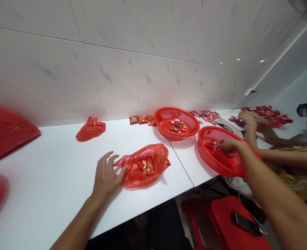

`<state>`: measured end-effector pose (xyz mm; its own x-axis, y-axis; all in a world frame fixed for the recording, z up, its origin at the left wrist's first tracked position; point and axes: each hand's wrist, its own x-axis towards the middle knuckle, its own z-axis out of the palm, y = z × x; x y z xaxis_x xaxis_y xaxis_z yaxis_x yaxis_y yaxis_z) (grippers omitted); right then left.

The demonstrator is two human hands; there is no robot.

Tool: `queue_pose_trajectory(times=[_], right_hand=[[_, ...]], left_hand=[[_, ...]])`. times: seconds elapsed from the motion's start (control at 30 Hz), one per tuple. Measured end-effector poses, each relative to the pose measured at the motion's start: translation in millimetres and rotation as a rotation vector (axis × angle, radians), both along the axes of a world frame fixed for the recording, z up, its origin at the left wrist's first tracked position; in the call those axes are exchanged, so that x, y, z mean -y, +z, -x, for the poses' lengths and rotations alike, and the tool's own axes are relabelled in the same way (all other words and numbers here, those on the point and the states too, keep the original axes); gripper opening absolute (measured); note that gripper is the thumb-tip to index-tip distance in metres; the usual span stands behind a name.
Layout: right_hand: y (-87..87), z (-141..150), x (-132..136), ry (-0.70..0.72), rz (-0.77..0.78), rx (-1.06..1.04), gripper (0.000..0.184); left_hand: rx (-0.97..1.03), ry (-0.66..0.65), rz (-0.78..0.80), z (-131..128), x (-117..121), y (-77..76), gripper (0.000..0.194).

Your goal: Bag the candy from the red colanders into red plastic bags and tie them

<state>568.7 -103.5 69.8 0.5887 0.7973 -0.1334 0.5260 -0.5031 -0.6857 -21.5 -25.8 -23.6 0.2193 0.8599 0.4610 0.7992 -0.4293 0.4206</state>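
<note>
Several spread fingers of the left hand (107, 175) touch a crinkly red plastic bag (155, 163) of foil packets (146, 166) on the white table (51, 198). Curled fingers of the right hand (230, 146) dip among shiny packets (210, 145) in a red mesh basket (216, 163); any grip there is hidden.

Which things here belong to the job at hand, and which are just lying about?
In use: left hand, touching red plastic bag of small wrapped packets; right hand, in red plastic basket.
Lying about: crumpled red plastic bag; smartphone on red stool.

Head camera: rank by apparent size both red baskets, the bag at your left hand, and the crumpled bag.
Largest first: the nearer red basket, the red plastic bag, the farther red basket, the crumpled red bag. Nearness favours the first two; the baskets may match.
</note>
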Motion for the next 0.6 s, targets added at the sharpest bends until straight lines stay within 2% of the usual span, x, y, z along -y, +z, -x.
queue_pose_trajectory(times=[0.07,0.1,0.17,0.23,0.3,0.37,0.47,0.53,0.6], right_hand=[[19.0,6,1,0.008,0.092,0.092,0.018],[24.9,18,3,0.012,0.093,0.139,0.017],[27.7,56,8,0.053,0.026,0.278,0.02],[21.5,96,12,0.166,-0.044,0.396,0.026],[13.6,112,12,0.25,0.002,0.45,0.026],[9.8,95,13,0.178,0.147,0.419,0.023],[8.1,34,21,0.061,0.417,0.279,0.008],[3.3,2,29,0.039,0.483,0.234,0.012],[-6.3,-8,36,0.032,0.446,0.24,0.02]], left_hand=[[-0.031,0.142,0.251,5,2,10.3,0.084],[-0.033,0.171,0.386,8,3,14.7,0.091],[-0.023,0.164,0.599,12,4,20.4,0.094],[-0.017,0.141,0.672,13,3,21.4,0.089],[-0.026,0.137,0.658,12,0,19.2,0.084],[-0.035,0.136,0.634,13,-2,16.1,0.079],[-0.022,0.115,0.622,17,-1,12.3,0.068],[-0.003,0.102,0.624,20,1,10.3,0.063],[0.01,0.107,0.631,20,5,8.7,0.064]])
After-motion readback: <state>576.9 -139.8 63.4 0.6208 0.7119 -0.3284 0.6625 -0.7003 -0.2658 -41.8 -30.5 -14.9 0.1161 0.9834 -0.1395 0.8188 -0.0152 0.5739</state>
